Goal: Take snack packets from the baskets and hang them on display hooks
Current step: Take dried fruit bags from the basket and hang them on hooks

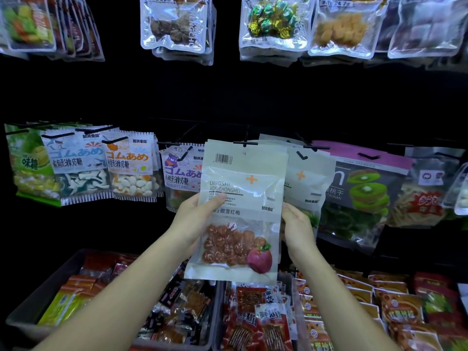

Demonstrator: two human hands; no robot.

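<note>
We logged the plum packet (238,211) held up by both hands in front of the middle hook row, above the baskets. Print we read: "LINGSHI AOXUEHONGMEI", "傲雪红梅", small "加减乘除", an orange plus sign, and a barcode near the top edge. A clear window low down showed reddish-brown plums beside a printed fruit. Its long axis ran near upright with the top leaning slightly right, barcode end up at the hook (245,143), printed face toward us. We could not tell whether the hole was on the hook. The left hand (195,219) gripped the left edge, thumb on the front, fingers behind. The right hand (296,224) gripped the right edge, fingers curled behind. A matching packet (309,178) hung just behind at right. Gummy packets (129,165) to the left read "ゴムあめ"; a kiwi packet (364,188) hung to the right. Below, the grey basket (58,274) held red, yellow-green and dark wrapped snacks, and the next basket (217,323) held red packets.
</note>
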